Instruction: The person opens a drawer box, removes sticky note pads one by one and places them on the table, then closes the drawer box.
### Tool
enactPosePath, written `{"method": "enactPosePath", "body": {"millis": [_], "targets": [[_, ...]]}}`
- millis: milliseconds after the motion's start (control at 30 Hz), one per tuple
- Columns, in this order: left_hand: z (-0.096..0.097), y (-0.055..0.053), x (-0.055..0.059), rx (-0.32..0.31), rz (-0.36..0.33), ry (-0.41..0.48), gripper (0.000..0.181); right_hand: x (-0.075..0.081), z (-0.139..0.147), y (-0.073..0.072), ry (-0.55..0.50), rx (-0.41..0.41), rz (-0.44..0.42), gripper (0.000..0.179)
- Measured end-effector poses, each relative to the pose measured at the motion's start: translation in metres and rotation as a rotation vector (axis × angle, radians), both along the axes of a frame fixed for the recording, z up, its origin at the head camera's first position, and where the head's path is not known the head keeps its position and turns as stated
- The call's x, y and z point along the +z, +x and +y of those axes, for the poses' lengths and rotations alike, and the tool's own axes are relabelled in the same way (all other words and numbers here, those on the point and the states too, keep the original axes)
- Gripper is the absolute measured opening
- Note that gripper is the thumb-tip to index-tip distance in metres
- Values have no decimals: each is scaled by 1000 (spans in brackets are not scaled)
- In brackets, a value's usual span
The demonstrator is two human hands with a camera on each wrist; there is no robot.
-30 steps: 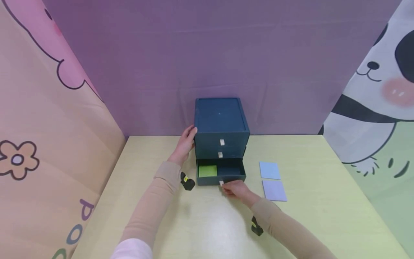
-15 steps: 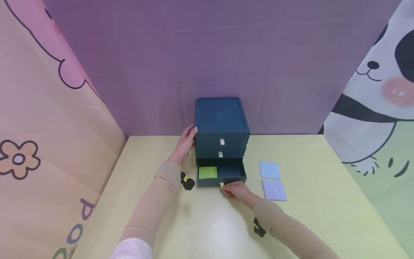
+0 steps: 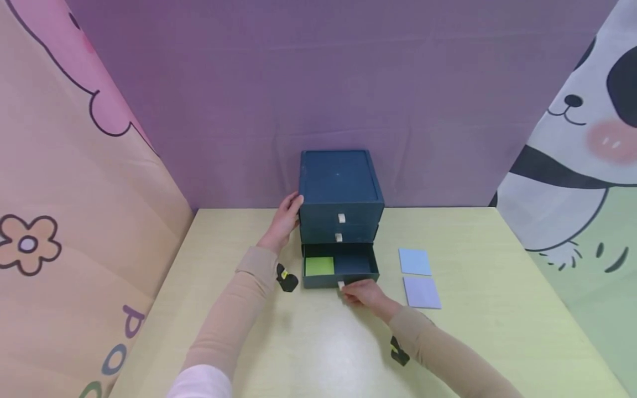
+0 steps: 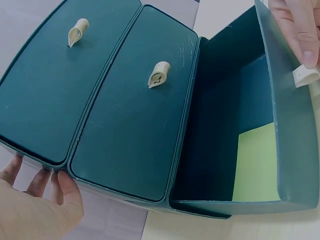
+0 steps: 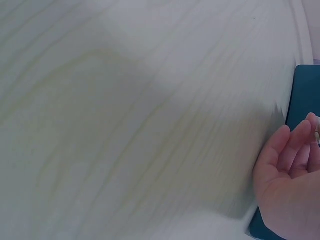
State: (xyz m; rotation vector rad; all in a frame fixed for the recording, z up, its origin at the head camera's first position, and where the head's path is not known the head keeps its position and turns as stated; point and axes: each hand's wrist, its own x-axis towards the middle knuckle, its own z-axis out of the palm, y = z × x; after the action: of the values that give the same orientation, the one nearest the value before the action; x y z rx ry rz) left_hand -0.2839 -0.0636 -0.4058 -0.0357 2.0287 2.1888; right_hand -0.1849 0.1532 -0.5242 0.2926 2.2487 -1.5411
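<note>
A dark blue drawer cabinet (image 3: pixel 339 177) stands at the back of the table with its bottom drawer (image 3: pixel 320 282) pulled out. My right hand (image 3: pixel 367 293) pinches the pale loop pull (image 4: pixel 304 76) on that drawer's front. Inside the drawer, on its left, lies a square lime-green pad of paper (image 3: pixel 319 266). My left hand (image 3: pixel 283 222) rests against the cabinet's left side, fingertips at its front edge in the left wrist view. The upper two drawers are closed, each with a pale loop pull. In the right wrist view my right hand's fingertips are partly cut off.
To the right of the drawer, a light blue paper square (image 3: pixel 415 261) and a lilac one (image 3: pixel 422 292) lie on the pale wood table (image 3: pixel 308 354). A purple cloth backdrop (image 3: pixel 249 110) hangs right behind the cabinet, with printed cloths at both sides.
The bottom drawer has slid slightly farther out toward me, along with my right hand on its pull. My left hand has stayed at the cabinet's side.
</note>
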Motion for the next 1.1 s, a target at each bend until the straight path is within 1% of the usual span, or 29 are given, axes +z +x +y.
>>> {"method": "enactPosePath", "body": {"millis": [300, 567, 767, 800, 1000, 1033, 1100], "targets": [[0, -1, -1, 1, 1, -6, 59, 3, 1, 1, -11, 12, 19, 21], [1, -2, 0, 9, -6, -6, 59, 1, 2, 3, 4, 18, 37, 20], [1, -2, -2, 14, 0, 5, 57, 0, 0, 8, 15, 18, 55, 17], [1, 0, 1, 10, -2, 10, 57, -1, 0, 9, 13, 19, 59, 17], [1, -1, -1, 10, 7, 20, 57, -1, 2, 12, 2, 27, 65, 19], [2, -4, -4, 13, 12, 19, 57, -1, 2, 12, 3, 27, 63, 19], [2, -4, -4, 12, 11, 18, 57, -1, 3, 13, 6, 33, 69, 19]]}}
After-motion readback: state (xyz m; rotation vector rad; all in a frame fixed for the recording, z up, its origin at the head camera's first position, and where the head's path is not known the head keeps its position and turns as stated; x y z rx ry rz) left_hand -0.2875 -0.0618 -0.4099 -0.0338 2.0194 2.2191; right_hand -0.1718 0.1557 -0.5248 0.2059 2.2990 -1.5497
